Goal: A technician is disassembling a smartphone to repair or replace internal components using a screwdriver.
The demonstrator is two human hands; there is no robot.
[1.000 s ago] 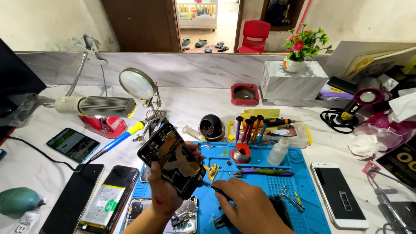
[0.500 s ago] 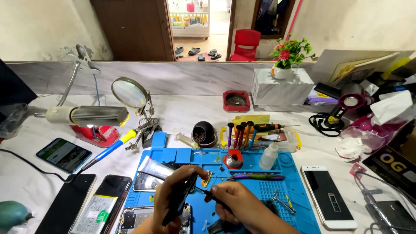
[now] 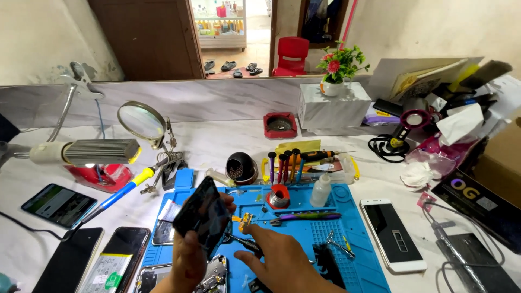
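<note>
— While we look down over the white desk (image 3: 228,141), what takes up the most room?
— The blue silicone repair mat (image 3: 353,260) in the middle of it, with a white-framed smartphone (image 3: 392,233) lying face up just right of the mat and a dark phone with its back cover off (image 3: 115,260) to the left.
— And what are we holding?
— Our left hand (image 3: 190,260) has the fingers clenched around a dark, glossy phone screen panel (image 3: 202,217), tilted up above the mat's left part. Our right hand (image 3: 282,266) rests low on the mat, fingers closed on slim dark tweezers (image 3: 242,243) whose tip points toward the panel's lower edge, near a small yellow part (image 3: 245,220).
— How would we judge good handling here?
— We'd say keep the panel gripped by its edges, steady and tilted, and work the tweezer tip slowly so it doesn't slip across the glass.
— Anything smaller nearby?
— A white squeeze bottle (image 3: 321,190) and a small red round holder (image 3: 279,196) stand at the mat's top, beside a rack of coloured-handled screwdrivers (image 3: 287,163).
</note>
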